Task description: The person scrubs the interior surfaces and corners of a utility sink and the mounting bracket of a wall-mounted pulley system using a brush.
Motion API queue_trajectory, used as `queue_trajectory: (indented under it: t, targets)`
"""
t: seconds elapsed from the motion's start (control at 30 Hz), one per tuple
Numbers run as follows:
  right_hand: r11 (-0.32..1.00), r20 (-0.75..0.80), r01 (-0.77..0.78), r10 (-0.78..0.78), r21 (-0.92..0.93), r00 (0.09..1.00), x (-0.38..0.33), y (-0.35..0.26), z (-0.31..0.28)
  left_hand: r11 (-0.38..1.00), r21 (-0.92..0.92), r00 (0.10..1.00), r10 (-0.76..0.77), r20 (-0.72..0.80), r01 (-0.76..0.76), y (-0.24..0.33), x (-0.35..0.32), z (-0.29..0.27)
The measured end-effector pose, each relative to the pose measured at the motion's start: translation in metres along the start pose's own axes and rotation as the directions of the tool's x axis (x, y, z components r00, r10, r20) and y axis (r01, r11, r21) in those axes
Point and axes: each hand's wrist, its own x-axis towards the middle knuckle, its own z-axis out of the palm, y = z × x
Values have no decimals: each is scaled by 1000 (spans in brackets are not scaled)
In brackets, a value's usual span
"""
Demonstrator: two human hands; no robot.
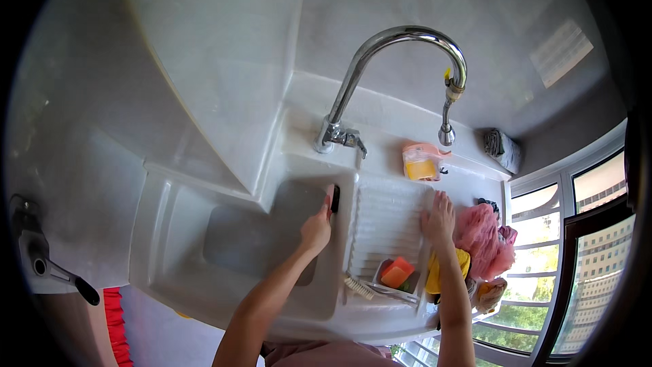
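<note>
My left hand (pixel 316 230) is inside the white sink basin (pixel 234 238), close to its right wall. Its fingers are closed around a narrow, pale pinkish piece (pixel 330 191), too small to name. Right beside that is a black oblong patch (pixel 335 199); whether it belongs to the piece or to the wall, I cannot tell. My right hand (pixel 440 219) lies with fingers stretched out on the right edge of the ribbed washboard (pixel 390 221). At the board's near end, an orange-red sponge (pixel 397 272) sits in a small tray, with a pale-bristled brush (pixel 358 288) beside it.
A chrome faucet (pixel 360 61) arches over the washboard. Behind it, a pink soap dish holds a yellow soap bar (pixel 421 169). Pink plastic bags (pixel 481 238) and a yellow cloth (pixel 462 263) crowd the right ledge by the window. A dark lever handle (pixel 64 278) juts out at far left.
</note>
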Motion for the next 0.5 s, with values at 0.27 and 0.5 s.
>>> queue_trajectory:
  t: [0.27, 0.5]
  targets:
    - [1000, 24, -21, 22, -11, 999, 0, -1, 4, 992, 12, 989, -127, 78, 126, 11, 3, -11]
    - [1000, -4, -20, 20, -4, 1000, 1, -6, -5, 999, -6, 998, -45, 48, 46, 35, -1, -20]
